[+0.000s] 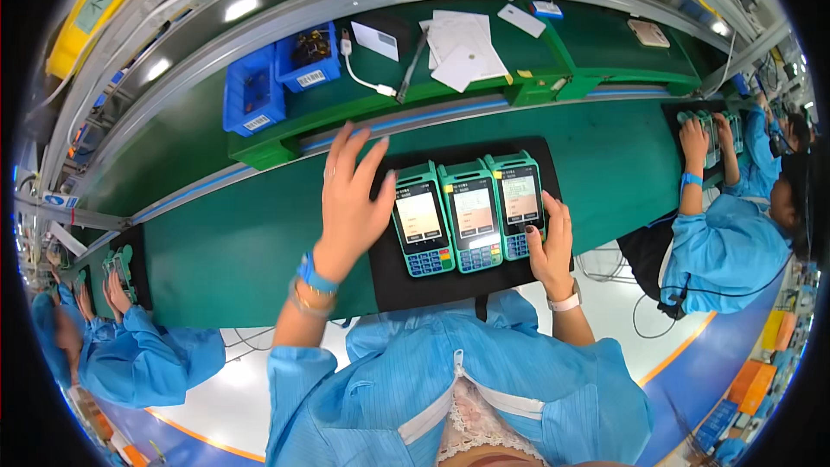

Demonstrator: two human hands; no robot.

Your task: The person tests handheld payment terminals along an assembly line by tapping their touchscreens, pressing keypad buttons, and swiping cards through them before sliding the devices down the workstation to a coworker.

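Note:
Three green card payment terminals with lit screens and keypads lie side by side on a black mat (385,290): a left terminal (421,220), a middle terminal (472,216) and a right terminal (520,201). My left hand (353,207) is open and empty, fingers spread, in the air beside the left terminal's upper left edge. My right hand (553,246) grips the lower right edge of the right terminal. Its thumb lies at the bottom of that screen, and the other fingers run along the terminal's side, partly hidden.
Beyond the green bench (207,242), a raised green shelf (346,108) holds blue bins (255,91), a white cable (363,73), a pen (413,65), papers (467,47) and a phone (648,32). Co-workers sit at the left (147,355) and right (722,246).

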